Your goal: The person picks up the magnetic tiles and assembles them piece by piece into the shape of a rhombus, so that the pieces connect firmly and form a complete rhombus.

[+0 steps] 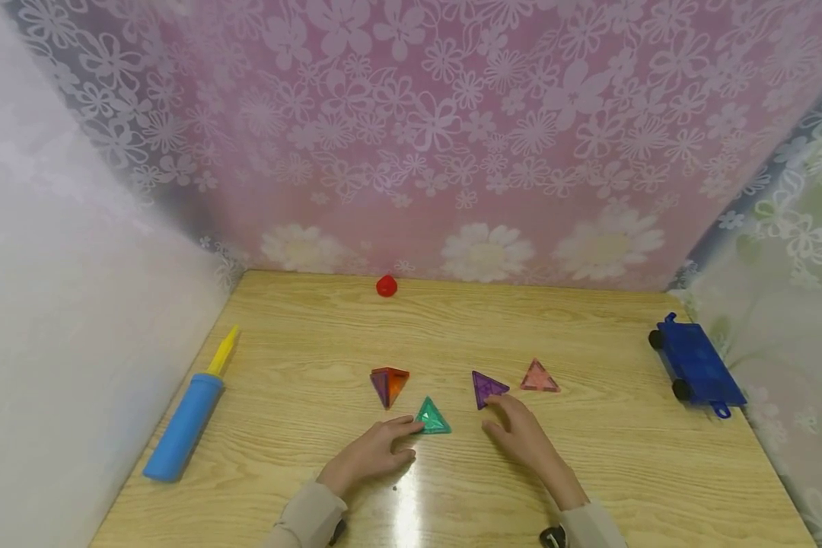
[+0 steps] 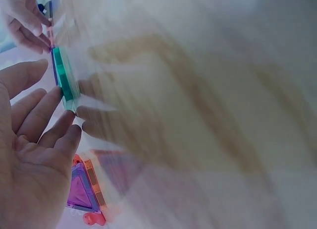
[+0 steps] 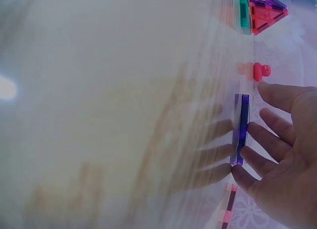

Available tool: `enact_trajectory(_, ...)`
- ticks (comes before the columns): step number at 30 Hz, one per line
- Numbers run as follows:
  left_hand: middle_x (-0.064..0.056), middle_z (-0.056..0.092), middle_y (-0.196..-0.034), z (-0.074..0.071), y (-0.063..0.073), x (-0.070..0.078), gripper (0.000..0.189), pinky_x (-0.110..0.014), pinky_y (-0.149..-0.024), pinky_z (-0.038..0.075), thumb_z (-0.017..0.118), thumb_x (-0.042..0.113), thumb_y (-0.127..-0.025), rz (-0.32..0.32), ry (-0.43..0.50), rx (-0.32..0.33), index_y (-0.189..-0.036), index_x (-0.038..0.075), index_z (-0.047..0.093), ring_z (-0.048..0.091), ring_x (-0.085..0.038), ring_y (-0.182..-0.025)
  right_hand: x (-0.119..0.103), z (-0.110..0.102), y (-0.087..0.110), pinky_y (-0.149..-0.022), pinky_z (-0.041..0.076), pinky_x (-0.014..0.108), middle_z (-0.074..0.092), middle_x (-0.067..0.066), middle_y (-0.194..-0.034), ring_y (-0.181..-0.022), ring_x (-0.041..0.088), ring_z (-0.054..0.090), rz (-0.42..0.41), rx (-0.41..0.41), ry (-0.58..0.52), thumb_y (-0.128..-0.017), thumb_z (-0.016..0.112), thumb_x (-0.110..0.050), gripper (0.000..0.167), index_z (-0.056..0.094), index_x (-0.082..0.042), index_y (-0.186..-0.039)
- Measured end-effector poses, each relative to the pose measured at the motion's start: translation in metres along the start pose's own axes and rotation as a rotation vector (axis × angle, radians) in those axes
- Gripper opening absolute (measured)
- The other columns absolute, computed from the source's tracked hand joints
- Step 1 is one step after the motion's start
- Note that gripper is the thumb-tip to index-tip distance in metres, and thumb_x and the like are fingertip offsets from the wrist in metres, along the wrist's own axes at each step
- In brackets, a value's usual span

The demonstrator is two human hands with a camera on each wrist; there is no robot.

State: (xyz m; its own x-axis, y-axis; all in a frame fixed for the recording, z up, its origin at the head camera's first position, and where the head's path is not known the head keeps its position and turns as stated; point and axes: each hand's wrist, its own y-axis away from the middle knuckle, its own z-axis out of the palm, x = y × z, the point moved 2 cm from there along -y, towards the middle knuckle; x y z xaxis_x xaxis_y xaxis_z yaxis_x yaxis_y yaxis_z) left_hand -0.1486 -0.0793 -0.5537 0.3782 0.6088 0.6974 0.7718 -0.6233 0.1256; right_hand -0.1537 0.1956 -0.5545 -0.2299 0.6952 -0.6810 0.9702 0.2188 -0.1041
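In the head view a green triangular magnetic tile (image 1: 434,419) lies flat on the wooden table. My left hand (image 1: 373,455) touches its left side with outstretched fingertips, thumb apart. The left wrist view shows the green tile (image 2: 63,73) edge-on at those fingers. To the right, a purple triangular tile (image 1: 486,386) lies on the table under the fingertips of my right hand (image 1: 526,440). Seen from the right wrist, loosely bent fingers rest along the purple tile (image 3: 243,121), with the thumb held away. Just beyond this hand is a pink triangular tile (image 1: 540,378).
Orange and purple tiles (image 1: 399,383) stand joined behind my left hand. A small red piece (image 1: 387,286) sits at the table's back edge. A blue hand pump (image 1: 186,426) with a yellow nozzle lies far left, a blue wheeled toy base (image 1: 700,364) far right.
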Motion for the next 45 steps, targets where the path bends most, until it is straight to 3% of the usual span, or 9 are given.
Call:
enact_trajectory(5, -0.013, 0.045, -0.144, -0.001, -0.003, -0.001, 0.049, -0.051, -0.108, 0.034, 0.06, 0.026, -0.093, -0.008, 0.041, 0.016, -0.139, 0.013, 0.049, 0.042, -0.035, -0.131, 0.001, 0.0, 0.0, -0.102, 0.037, 0.058, 0.057, 0.022, -0.125, -0.121, 0.043, 0.047, -0.011, 0.015, -0.016, -0.085, 0.069, -0.007, 0.038, 0.059, 0.003, -0.121)
enact_trajectory(15, -0.008, 0.048, -0.142, -0.007, -0.022, -0.004, 0.054, -0.043, -0.109, 0.035, 0.063, 0.016, -0.092, 0.025, 0.118, 0.073, -0.142, 0.006, 0.044, 0.042, -0.027, -0.132, 0.005, -0.004, -0.012, -0.102, 0.035, 0.06, 0.054, 0.029, -0.127, -0.12, 0.048, 0.046, -0.049, 0.077, -0.016, -0.082, 0.07, -0.001, 0.041, 0.057, 0.008, -0.12)
enact_trajectory(21, -0.008, 0.043, -0.146, -0.006, -0.03, -0.003, 0.062, -0.044, -0.11, 0.033, 0.065, 0.029, -0.091, -0.01, 0.09, 0.07, -0.144, 0.009, 0.041, 0.039, -0.028, -0.134, 0.01, -0.003, -0.02, -0.103, 0.033, 0.061, 0.051, 0.032, -0.129, -0.121, 0.049, 0.044, -0.048, 0.092, 0.021, -0.081, 0.071, -0.003, 0.044, 0.056, 0.009, -0.12)
enact_trajectory(31, -0.009, 0.039, -0.146, -0.001, -0.045, -0.003, 0.077, -0.046, -0.109, 0.034, 0.071, 0.039, -0.085, -0.08, 0.084, 0.052, -0.147, 0.01, 0.035, 0.034, -0.028, -0.135, 0.013, -0.001, -0.03, -0.104, 0.028, 0.062, 0.055, 0.028, -0.126, -0.12, 0.048, 0.045, -0.008, 0.06, 0.062, -0.082, 0.073, -0.01, 0.049, 0.054, 0.009, -0.123)
enact_trajectory(40, -0.007, 0.04, -0.135, 0.0, -0.049, 0.001, 0.081, -0.045, -0.102, 0.041, 0.073, 0.04, -0.083, -0.13, 0.076, 0.057, -0.147, 0.01, 0.035, 0.039, -0.024, -0.125, 0.011, -0.004, -0.032, -0.104, 0.029, 0.062, 0.051, 0.029, -0.128, -0.123, 0.047, 0.04, 0.082, -0.004, 0.055, -0.084, 0.072, -0.014, 0.054, 0.05, 0.007, -0.129)
enact_trajectory(45, -0.007, 0.041, -0.131, 0.001, -0.052, 0.003, 0.075, -0.042, -0.1, 0.043, 0.075, 0.034, -0.082, -0.128, 0.054, 0.064, -0.144, 0.007, 0.041, 0.04, -0.023, -0.12, 0.011, -0.005, -0.032, -0.103, 0.03, 0.062, 0.049, 0.03, -0.126, -0.12, 0.047, 0.041, 0.093, -0.009, 0.051, -0.081, 0.075, -0.013, 0.057, 0.051, 0.007, -0.129)
